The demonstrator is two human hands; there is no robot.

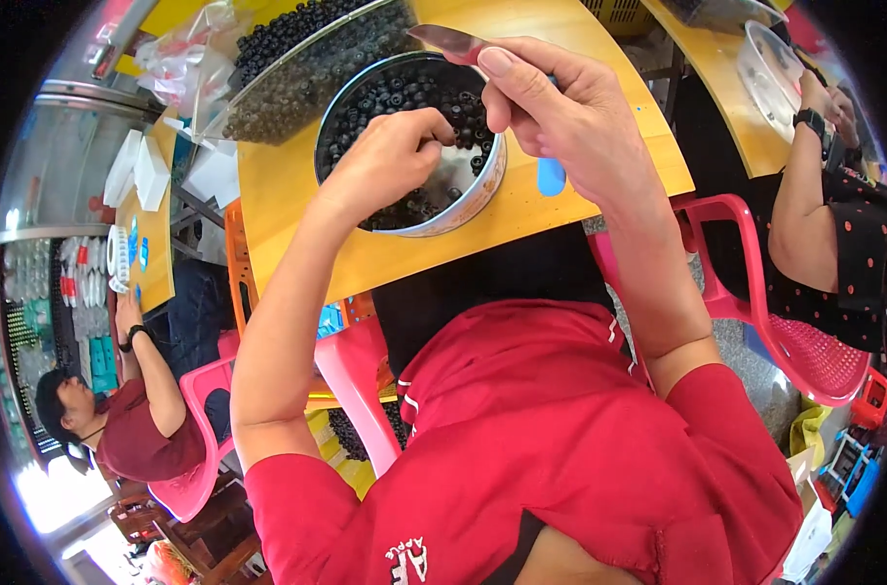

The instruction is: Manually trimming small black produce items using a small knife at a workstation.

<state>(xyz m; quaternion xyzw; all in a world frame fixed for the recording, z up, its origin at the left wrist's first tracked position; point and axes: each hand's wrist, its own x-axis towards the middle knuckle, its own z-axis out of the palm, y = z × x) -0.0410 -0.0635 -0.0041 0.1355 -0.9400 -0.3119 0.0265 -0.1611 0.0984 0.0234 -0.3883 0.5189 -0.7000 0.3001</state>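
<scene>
Two bare hands are at work over the bowl [470, 208]. Your right hand [582, 119] is closed around one knife [447, 40], thumb and fingers wrapped tight; its blade points left, and its blue handle [551, 177] shows below your palm. Your left hand [387, 161] reaches inside the bowl with its fingers curled inward and thumb close to the index finger; you can't tell from this view whether they pinch a fruit. The dark fruits [393, 96] are small, round, nearly black and glossy, heaped toward the bowl's far side, with a patch of pale bottom bare near your left fingertips. They are too many to count. You have one round bowl, blue-rimmed with a patterned pale wall, on one yellow wooden table [280, 229], and just beyond it one clear box [312, 83] full of similar fruits.
</scene>
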